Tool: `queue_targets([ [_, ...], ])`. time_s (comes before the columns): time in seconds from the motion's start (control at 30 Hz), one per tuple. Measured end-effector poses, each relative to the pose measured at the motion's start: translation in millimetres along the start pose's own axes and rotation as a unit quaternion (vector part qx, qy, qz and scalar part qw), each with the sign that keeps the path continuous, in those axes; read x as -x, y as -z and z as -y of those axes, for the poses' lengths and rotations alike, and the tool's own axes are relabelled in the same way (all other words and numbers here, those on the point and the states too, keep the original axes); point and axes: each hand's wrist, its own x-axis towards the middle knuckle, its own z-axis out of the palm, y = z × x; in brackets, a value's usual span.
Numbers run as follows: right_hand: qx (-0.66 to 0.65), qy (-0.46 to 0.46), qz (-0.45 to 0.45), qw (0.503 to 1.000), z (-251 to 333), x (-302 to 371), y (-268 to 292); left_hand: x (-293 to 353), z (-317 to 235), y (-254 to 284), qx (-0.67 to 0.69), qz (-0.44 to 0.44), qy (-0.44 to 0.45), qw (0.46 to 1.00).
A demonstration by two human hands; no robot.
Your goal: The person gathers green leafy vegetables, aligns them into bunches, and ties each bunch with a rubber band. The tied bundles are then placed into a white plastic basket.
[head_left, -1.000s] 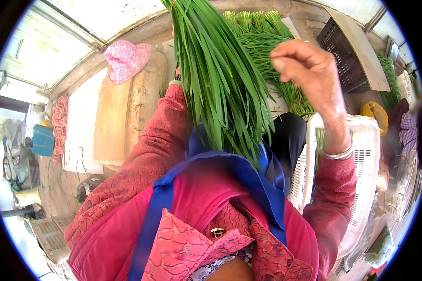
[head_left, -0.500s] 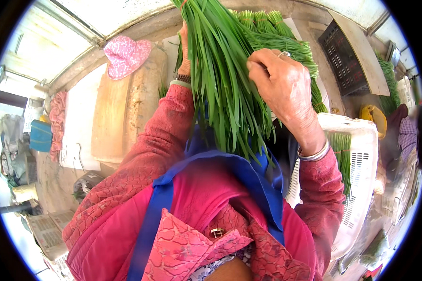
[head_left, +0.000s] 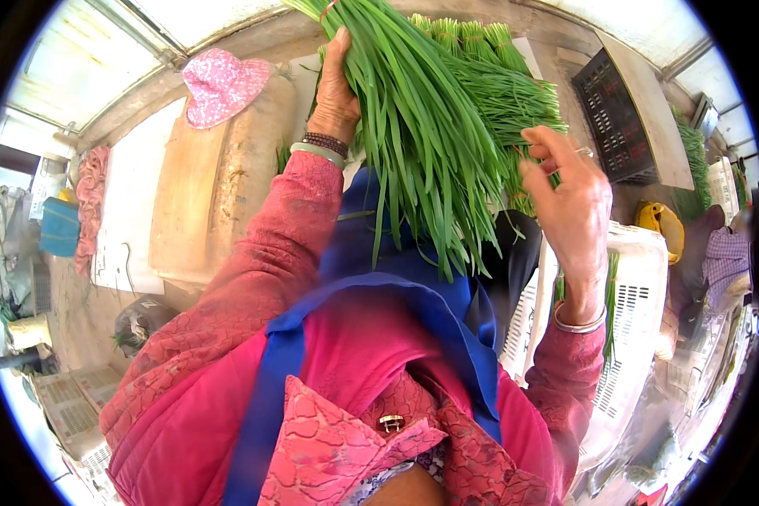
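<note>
My left hand (head_left: 336,97), with a beaded bracelet and a pale bangle at the wrist, grips a large bunch of garlic chives (head_left: 430,143). A thin red tie rings the bunch near its upper end, and the long green leaves hang down toward my blue apron (head_left: 354,228). To the right of the leaves, apart from them, is my right hand (head_left: 575,190). Its fingers are bent, with a gap between thumb and forefinger and nothing seen between them. Tied chive bundles (head_left: 472,42) lie in a pile beyond the bunch, their pale stem ends showing.
A white plastic crate (head_left: 637,295) with some chives stands at my right. Behind it are a black crate (head_left: 611,114) and a yellow item (head_left: 659,228). On the left lie a wooden board (head_left: 185,194) and a pink patterned hat (head_left: 223,88). A blue container (head_left: 59,228) is farther left.
My right hand has moved right, away from the leaves, and its fingers have loosened. The bunch has tilted, its tied end shifting left, and more of my left hand shows.
</note>
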Motion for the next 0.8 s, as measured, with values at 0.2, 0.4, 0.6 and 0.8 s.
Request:
queue_targets([
  [0.2, -0.071, 0.02, 0.05, 0.996, 10.2, -19.3, -20.6, 5.9, 12.7, -15.7, -0.077, -0.024, 0.001, 0.997],
  [0.4, -0.151, -0.073, 0.151, 0.974, -11.0, -31.0, -38.3, 11.9, 15.3, -29.3, -0.1, -0.017, 0.017, 0.995],
  [0.6, -0.351, -0.211, 0.259, 0.875, -26.7, -36.9, -36.9, 8.0, 20.0, -18.3, -0.066, 0.027, 0.03, 0.997],
  [0.8, -0.35, -0.225, 0.23, 0.88, -31.6, -27.4, -44.4, 13.0, 24.5, -18.3, -0.084, 0.031, 0.041, 0.995],
])
